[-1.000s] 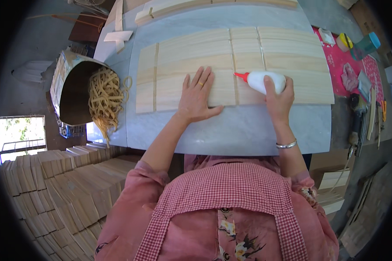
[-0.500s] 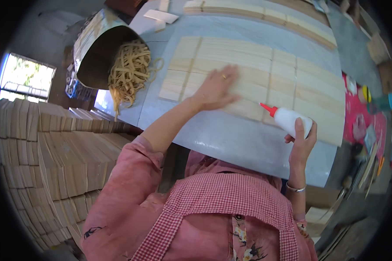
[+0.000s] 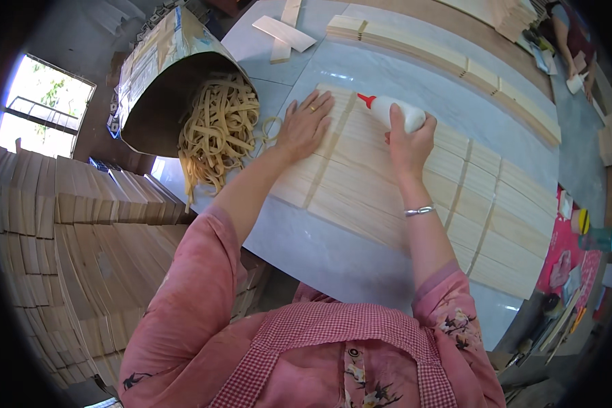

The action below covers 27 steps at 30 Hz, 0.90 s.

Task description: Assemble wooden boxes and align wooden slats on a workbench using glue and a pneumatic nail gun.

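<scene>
Side by side on the table lie several pale wooden boards (image 3: 367,183), crossed by narrow grooves that line up from board to board. My left hand (image 3: 304,126) rests flat on their far left corner, fingers stretched out, a ring on one finger. In my right hand (image 3: 411,139) is a white glue bottle (image 3: 396,112) with a red nozzle. The bottle is tilted, its tip pointing left over the leftmost groove near the far edge of the boards. Whether any glue comes out is too small to tell.
A tipped container (image 3: 143,102) spills tan flat bands (image 3: 217,129) at left. Stacked boards (image 3: 102,272) stand beside the table (image 3: 306,255). Grooved strips (image 3: 442,58) lie along the far side, loose wood pieces (image 3: 283,32) far left. Another person (image 3: 578,41) is at far right.
My right hand has carried the glue bottle far and left, from the near right to the far left groove. My left hand has moved left to the boards' corner. The view has shifted.
</scene>
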Each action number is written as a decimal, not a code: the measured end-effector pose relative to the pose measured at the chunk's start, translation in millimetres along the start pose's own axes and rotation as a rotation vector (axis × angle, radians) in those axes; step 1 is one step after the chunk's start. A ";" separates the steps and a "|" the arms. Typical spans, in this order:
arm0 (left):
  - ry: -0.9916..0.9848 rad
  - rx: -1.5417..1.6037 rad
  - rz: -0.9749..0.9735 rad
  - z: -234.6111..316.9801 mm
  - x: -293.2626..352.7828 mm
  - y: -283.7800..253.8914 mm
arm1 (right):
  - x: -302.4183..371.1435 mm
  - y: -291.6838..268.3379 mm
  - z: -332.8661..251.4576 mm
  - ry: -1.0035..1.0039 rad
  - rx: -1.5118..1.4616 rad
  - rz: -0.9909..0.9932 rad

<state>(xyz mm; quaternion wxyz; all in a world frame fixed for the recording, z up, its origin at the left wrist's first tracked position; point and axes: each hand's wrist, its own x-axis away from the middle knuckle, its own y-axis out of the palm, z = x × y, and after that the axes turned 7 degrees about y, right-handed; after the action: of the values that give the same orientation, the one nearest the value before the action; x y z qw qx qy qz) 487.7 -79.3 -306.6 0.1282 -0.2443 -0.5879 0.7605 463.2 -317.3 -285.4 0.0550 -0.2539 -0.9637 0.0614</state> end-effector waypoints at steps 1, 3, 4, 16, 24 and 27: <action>-0.006 0.006 0.006 1.0 -2.4 0.4 | -4.7 6.3 5.6 -0.034 0.056 0.036; -0.016 0.012 0.006 -1.4 -1.1 -0.8 | -2.8 16.1 3.7 -0.017 0.072 0.028; -0.017 0.019 0.012 -1.6 -1.0 -1.3 | -1.9 18.5 2.5 -0.006 0.086 0.028; -0.064 -0.005 -0.002 0.8 17.5 0.1 | 93.1 -15.3 -3.4 -0.122 0.170 -0.059; -0.032 -0.095 -0.024 10.5 65.5 -11.1 | 149.8 -39.4 -0.5 -0.148 0.192 -0.149; -0.050 -0.096 0.011 10.5 73.2 -5.4 | 170.9 -46.3 1.6 -0.220 0.228 -0.142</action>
<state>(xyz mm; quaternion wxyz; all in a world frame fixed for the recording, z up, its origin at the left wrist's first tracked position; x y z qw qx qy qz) 419.7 -51.2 -315.6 0.0977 -0.2343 -0.6252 0.7380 292.8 -272.7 -267.4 -0.0180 -0.1692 -0.9662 0.1936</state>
